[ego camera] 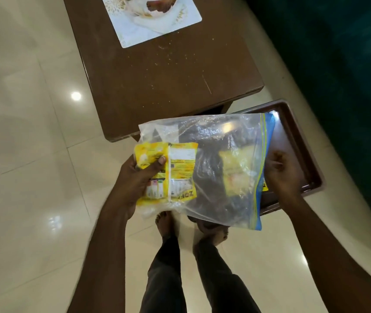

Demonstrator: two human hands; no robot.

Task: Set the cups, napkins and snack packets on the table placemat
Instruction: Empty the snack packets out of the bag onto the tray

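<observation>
My left hand (138, 177) grips a yellow snack packet (175, 168) together with the closed end of a clear zip bag (216, 136). A second yellow packet (236, 175) shows through the plastic inside the bag. My right hand (281, 175) is at the bag's blue zip opening, fingers curled at its edge; it is blurred. The white patterned placemat (157, 21) lies at the far end of the brown table (168, 82), with nothing on its visible part. No cups or napkins are in view.
A brown tray (302, 141) sits low beneath the bag, by the table's near right corner. A dark green sofa (342, 64) fills the right side. Crumbs dot the table top. Glossy cream floor tiles (33, 154) spread to the left; my bare feet (166, 224) stand below.
</observation>
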